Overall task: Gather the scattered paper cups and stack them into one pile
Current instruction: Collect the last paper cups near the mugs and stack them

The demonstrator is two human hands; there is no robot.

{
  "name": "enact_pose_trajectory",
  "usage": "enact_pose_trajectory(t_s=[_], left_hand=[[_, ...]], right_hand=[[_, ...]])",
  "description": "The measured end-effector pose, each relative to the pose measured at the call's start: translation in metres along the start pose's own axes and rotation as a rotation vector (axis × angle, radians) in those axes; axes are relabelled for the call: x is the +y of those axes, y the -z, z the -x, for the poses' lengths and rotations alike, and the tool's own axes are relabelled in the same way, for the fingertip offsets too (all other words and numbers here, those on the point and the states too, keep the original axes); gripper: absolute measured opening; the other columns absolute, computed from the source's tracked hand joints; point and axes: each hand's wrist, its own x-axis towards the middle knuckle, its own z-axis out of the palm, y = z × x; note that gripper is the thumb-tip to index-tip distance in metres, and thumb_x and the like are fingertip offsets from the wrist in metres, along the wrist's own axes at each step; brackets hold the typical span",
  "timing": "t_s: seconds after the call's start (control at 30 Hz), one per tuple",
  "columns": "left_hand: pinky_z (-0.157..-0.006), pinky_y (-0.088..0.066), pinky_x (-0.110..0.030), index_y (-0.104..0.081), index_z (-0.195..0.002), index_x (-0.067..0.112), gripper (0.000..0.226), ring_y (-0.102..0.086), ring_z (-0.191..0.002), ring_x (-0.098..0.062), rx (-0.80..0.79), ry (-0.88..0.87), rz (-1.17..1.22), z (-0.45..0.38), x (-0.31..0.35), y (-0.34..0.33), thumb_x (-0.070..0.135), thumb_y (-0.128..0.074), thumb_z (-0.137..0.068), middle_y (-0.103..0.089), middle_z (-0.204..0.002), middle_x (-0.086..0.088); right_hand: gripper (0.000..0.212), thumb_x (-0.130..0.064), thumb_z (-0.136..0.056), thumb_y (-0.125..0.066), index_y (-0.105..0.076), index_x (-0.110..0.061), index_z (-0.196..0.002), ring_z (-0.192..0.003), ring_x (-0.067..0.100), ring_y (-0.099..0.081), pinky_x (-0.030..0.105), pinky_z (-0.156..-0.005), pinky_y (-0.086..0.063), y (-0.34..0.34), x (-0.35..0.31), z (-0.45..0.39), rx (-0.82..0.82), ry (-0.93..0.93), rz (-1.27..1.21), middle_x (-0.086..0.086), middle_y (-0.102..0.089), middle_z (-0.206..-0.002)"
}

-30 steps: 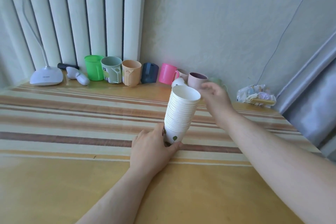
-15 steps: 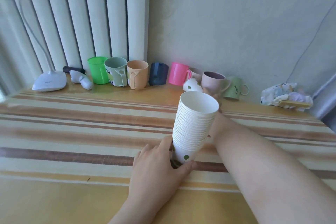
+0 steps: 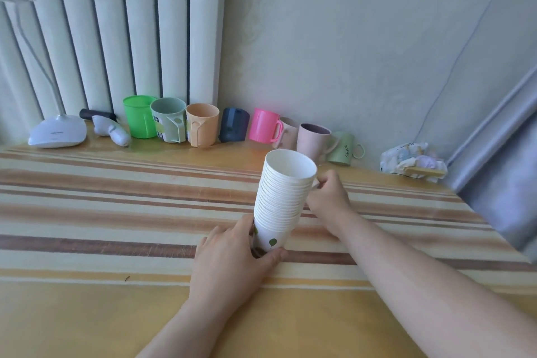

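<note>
A tall stack of white paper cups (image 3: 280, 200) stands slightly tilted on the striped tablecloth (image 3: 116, 212). The bottom cup has green leaf prints. My left hand (image 3: 232, 256) wraps around the base of the stack, thumb in front. My right hand (image 3: 328, 197) is against the stack's upper right side, fingers curled, fingertips pinching a rim near the top. No loose paper cup shows on the table.
A row of coloured plastic and ceramic mugs (image 3: 203, 125) lines the wall behind the stack. A white desk lamp (image 3: 56, 134) and a small white device (image 3: 112, 129) sit at the back left. A crumpled wrapper (image 3: 412, 161) lies at the back right, beside a grey curtain (image 3: 505, 183).
My right hand came back from behind the stack to its upper right side. The loose leaf-print cup that lay behind the stack is no longer visible there.
</note>
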Motion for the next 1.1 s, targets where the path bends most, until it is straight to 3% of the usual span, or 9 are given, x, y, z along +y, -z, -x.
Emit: enact_pose_trajectory(t_s=[0.13,0.3,0.4,0.5,0.6,0.73,0.83,0.97,1.1], left_hand=[[-0.082,-0.048,-0.038,-0.053,-0.097,0.04,0.051,-0.056,-0.098,-0.014,-0.027,0.003,0.011,0.001,0.001,0.001,0.085,-0.056,-0.074,-0.068,-0.087,0.025],[-0.09,-0.048,-0.04,-0.059,-0.102,0.047,0.059,-0.057,-0.102,-0.009,-0.084,-0.044,0.01,0.002,0.008,0.007,0.09,-0.056,-0.062,-0.067,-0.091,0.034],[-0.092,-0.049,-0.038,-0.062,-0.104,0.048,0.06,-0.058,-0.105,-0.006,-0.148,-0.099,0.019,0.005,0.008,0.01,0.09,-0.06,-0.061,-0.068,-0.091,0.033],[-0.094,-0.051,-0.038,-0.063,-0.111,0.048,0.062,-0.058,-0.108,-0.006,-0.184,-0.135,0.034,0.006,0.007,0.012,0.088,-0.064,-0.063,-0.071,-0.097,0.032],[-0.094,-0.052,-0.038,-0.064,-0.113,0.049,0.062,-0.059,-0.108,-0.006,-0.183,-0.151,0.045,0.007,0.007,0.011,0.087,-0.065,-0.064,-0.071,-0.098,0.032],[-0.091,-0.051,-0.037,-0.064,-0.11,0.05,0.059,-0.059,-0.106,-0.005,-0.158,-0.159,0.044,0.008,0.005,0.009,0.088,-0.066,-0.064,-0.071,-0.094,0.032],[-0.088,-0.049,-0.036,-0.058,-0.101,0.055,0.052,-0.056,-0.103,-0.005,-0.154,-0.161,0.042,0.007,0.003,0.007,0.089,-0.065,-0.062,-0.066,-0.087,0.034],[-0.087,-0.049,-0.036,-0.052,-0.093,0.058,0.044,-0.057,-0.102,-0.005,-0.151,-0.177,0.041,0.006,0.002,0.006,0.089,-0.064,-0.063,-0.063,-0.083,0.035],[-0.091,-0.05,-0.038,-0.056,-0.1,0.057,0.05,-0.059,-0.105,-0.007,-0.145,-0.184,0.047,0.005,0.001,0.005,0.089,-0.064,-0.064,-0.067,-0.087,0.033]], right_hand=[[0.06,-0.044,-0.06,-0.082,-0.052,-0.043,-0.112,-0.098,0.0,-0.065,0.032,-0.073,-0.055,0.05,0.041,0.05,-0.011,-0.018,0.093,-0.021,-0.068,-0.118],[0.115,-0.053,-0.058,-0.081,-0.023,-0.062,-0.156,-0.119,0.01,-0.062,0.03,-0.083,-0.054,0.094,0.048,0.092,-0.125,-0.061,0.253,-0.019,-0.059,-0.132],[0.094,-0.06,-0.066,-0.071,-0.044,-0.047,-0.155,-0.131,0.023,-0.058,0.042,-0.103,-0.053,0.091,0.037,0.097,-0.106,0.029,0.413,-0.012,-0.065,-0.135],[0.067,-0.053,-0.072,-0.066,-0.063,-0.04,-0.137,-0.125,0.024,-0.061,0.046,-0.101,-0.055,0.08,0.025,0.106,-0.097,0.095,0.565,-0.012,-0.069,-0.127],[0.062,-0.037,-0.068,-0.074,-0.067,-0.035,-0.13,-0.11,0.02,-0.068,0.042,-0.092,-0.06,0.076,0.019,0.108,-0.061,0.021,0.446,-0.01,-0.073,-0.119],[0.047,-0.009,-0.088,-0.077,-0.064,-0.017,-0.132,-0.093,0.022,-0.065,0.037,-0.08,-0.051,0.082,-0.014,0.105,-0.019,-0.147,-0.331,0.001,-0.075,-0.11],[0.038,-0.004,-0.093,-0.072,-0.066,-0.014,-0.129,-0.101,0.027,-0.062,0.038,-0.079,-0.048,0.092,-0.056,0.114,-0.146,-0.009,-0.643,0.001,-0.076,-0.104],[0.057,-0.011,-0.078,-0.074,-0.065,-0.012,-0.134,-0.104,0.022,-0.073,0.038,-0.088,-0.055,0.09,-0.095,0.141,-0.294,0.241,-0.59,0.004,-0.078,-0.12],[0.069,-0.016,-0.071,-0.078,-0.061,-0.015,-0.138,-0.131,0.034,-0.066,0.053,-0.105,-0.055,0.074,-0.089,0.152,-0.285,0.217,-0.389,0.017,-0.067,-0.142]])
